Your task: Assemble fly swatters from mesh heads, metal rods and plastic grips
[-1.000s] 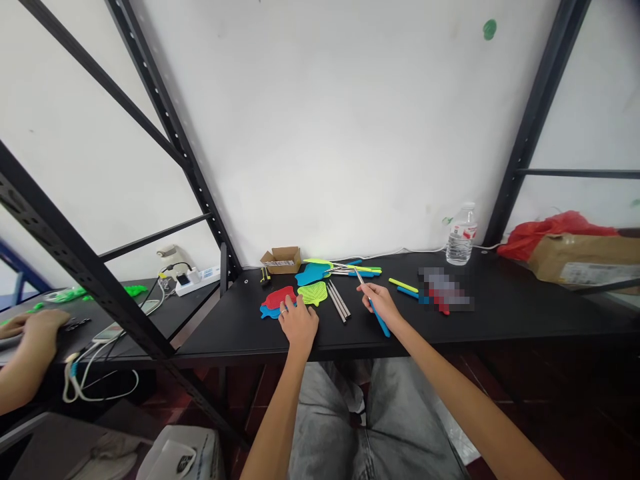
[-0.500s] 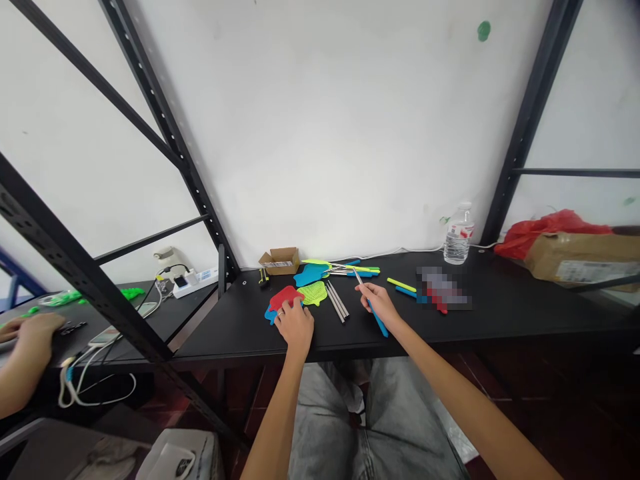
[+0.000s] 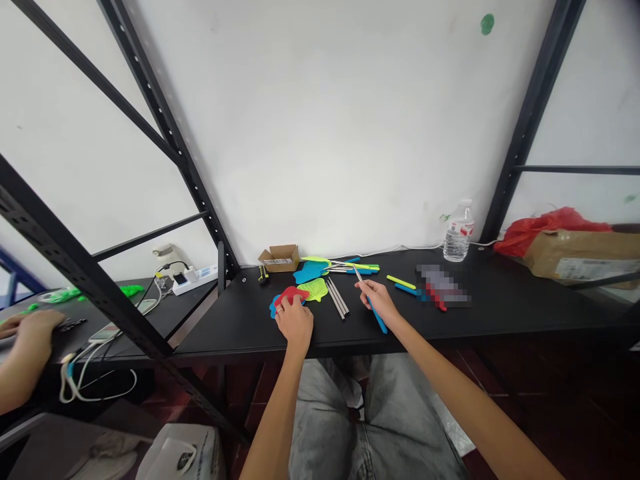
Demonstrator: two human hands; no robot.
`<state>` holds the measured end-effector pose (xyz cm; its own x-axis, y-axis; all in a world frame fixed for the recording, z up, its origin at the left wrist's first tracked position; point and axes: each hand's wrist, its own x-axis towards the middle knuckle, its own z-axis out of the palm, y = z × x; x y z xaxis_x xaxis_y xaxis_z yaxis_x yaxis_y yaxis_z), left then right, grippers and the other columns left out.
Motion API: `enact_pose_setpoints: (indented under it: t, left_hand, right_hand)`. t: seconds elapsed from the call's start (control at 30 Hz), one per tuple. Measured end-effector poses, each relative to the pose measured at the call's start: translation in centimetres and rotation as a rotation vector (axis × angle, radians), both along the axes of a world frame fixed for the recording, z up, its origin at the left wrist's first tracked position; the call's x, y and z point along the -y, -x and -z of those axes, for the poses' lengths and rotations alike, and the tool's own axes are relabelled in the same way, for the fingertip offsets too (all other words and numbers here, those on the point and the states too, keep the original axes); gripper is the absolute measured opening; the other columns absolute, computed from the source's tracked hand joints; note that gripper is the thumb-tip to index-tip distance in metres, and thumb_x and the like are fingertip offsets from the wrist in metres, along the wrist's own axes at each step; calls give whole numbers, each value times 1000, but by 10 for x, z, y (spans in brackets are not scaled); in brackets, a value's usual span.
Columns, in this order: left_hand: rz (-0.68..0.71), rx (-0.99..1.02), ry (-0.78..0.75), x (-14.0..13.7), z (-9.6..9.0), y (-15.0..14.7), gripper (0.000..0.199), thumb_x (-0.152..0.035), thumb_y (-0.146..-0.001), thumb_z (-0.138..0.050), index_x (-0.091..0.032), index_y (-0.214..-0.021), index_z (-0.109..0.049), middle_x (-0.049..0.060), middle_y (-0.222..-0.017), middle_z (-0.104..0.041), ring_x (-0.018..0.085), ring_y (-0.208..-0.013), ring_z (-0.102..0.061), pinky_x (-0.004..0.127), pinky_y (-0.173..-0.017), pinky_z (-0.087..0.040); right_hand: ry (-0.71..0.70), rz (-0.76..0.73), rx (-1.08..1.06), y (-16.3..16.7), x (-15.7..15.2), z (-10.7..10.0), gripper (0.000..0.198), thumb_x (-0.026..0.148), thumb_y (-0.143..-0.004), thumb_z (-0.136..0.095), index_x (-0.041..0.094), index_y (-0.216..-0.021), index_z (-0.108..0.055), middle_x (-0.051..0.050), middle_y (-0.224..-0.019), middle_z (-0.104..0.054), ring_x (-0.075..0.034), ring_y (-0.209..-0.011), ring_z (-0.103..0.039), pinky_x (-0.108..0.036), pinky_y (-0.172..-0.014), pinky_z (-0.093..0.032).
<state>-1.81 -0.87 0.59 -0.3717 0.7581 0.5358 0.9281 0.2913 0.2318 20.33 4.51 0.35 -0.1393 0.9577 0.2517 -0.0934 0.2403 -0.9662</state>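
My left hand (image 3: 295, 323) has its fingers closed on a red fly swatter head (image 3: 291, 293), which overlaps a blue swatter head (image 3: 273, 308). Beside them lies a lime-green swatter head (image 3: 314, 291) with a perforated face. My right hand (image 3: 379, 300) grips a thin metal rod with a blue handle (image 3: 379, 322); the rod's bare end points up and to the left. Between my hands, several loose metal rods (image 3: 338, 299) rest on the black table. Behind them are swatters with blue and lime heads (image 3: 310, 272) and metal shafts in a pile.
A small open cardboard box (image 3: 280, 259) stands near the wall. Right of my hands lie a lime handle (image 3: 400, 282), a blue handle (image 3: 405, 289) and a pixelated patch with red. Farther right are a water bottle (image 3: 459, 233) and a carton (image 3: 583, 257). Another person's hand (image 3: 37, 327) is at left.
My left hand has shifted the red swatter head slightly right and turned it, and the blue head under it has moved too. My right hand stays nearly still with the blue-handled rod.
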Motion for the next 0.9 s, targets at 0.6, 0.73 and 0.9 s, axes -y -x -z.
enact_pose_setpoints:
  t: [0.6,0.73,0.9]
  left_hand:
    - [89,229,-313,8,-11,5,28,-23,-94,-41,-20,-115,-59,10,-116,-60,25,-105,-55,37,-90,-43]
    - [113,257,-364,8,-12,6,28,-26,-95,-39,-19,-112,-60,8,-108,-66,24,-100,-58,35,-91,-43]
    - [124,256,-399,12,-15,6,28,-27,-95,-39,-19,-109,-62,8,-102,-68,24,-98,-58,34,-90,-42]
  right_hand:
    - [35,2,-11,0,0,-3,44,56,-79,-57,15,-93,-65,4,-49,-48,-9,-40,-38,-25,-43,-28]
    - [40,4,-39,-1,1,-3,40,45,-79,-56,13,-101,-67,3,-51,-51,-10,-42,-39,-25,-44,-30]
    - [46,-15,-96,-2,1,-2,40,33,-75,-50,12,-104,-68,1,-54,-55,-10,-43,-40,-25,-45,-30]
